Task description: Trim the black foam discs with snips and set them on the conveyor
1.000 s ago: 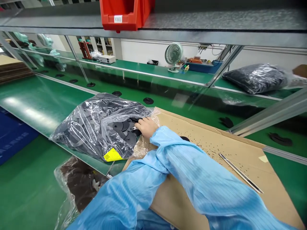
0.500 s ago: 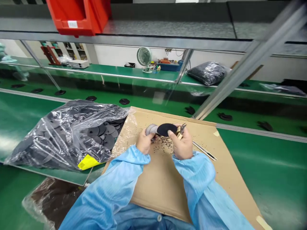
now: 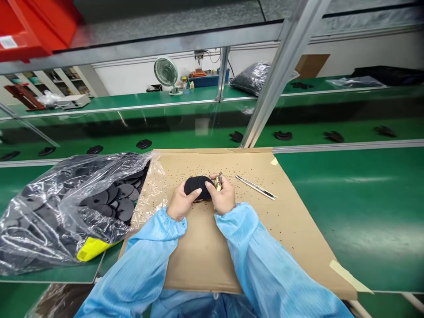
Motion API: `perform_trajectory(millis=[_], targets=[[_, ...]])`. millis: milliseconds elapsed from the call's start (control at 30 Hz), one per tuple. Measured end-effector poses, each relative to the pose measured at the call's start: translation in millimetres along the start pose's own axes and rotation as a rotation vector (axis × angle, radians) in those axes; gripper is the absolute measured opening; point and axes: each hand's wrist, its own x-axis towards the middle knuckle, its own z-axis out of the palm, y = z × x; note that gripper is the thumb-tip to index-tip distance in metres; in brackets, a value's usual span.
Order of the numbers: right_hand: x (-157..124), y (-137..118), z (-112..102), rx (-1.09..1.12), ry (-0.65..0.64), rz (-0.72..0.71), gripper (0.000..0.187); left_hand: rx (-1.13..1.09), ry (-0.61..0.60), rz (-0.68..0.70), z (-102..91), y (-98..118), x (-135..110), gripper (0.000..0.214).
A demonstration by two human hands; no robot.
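Over the middle of a cardboard sheet [image 3: 205, 251], my left hand [image 3: 179, 202] is closed on the left side of overlapping black discs [image 3: 198, 186], its thumb across their face. My right hand [image 3: 225, 196] pinches the right side of the same discs. Tucked in the fingers of that hand is a small tool [image 3: 218, 181] with pale yellow grips and a metal tip, partly hidden. Dark crumbs are scattered over the cardboard. To the right of my hands lies a utility knife [image 3: 255, 187].
A clear plastic bag [image 3: 43, 212] full of dark discs lies open at the left, with a yellow label [image 3: 94, 249]. Behind the cardboard, small stacks of dark discs [image 3: 144, 144] lie along a green strip. A metal post [image 3: 270, 84] rises at the back. A red bin [image 3: 36, 31] hangs upper left.
My view has shifted to the right. My hands have come closer together. The discs were fanned apart, one showing a grey face; now their black faces overlap between both hands.
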Motion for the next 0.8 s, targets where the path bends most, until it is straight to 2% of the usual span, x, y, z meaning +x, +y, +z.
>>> perform_trajectory(millis=[133,300,533,800], targets=[[-5,-3,3,-0.029,-0.01,-0.039,0.025,0.045,-0.029,0.072,2.5,0,-2,0.051],[-9,-7,4,-0.102,0.022,-0.066,0.026,0.036,-0.041,0.063,2.2,-1,-3,0.045],[-7,-12,-5,-0.1,-0.164,-0.079,0.029,-0.006,-0.072,0.078,-2.3,-1,-2,0.041],[-2,-10,-9,0.058,-0.23,0.014,0.036,0.034,-0.127,0.117,-2.8,4,-3,0.035]])
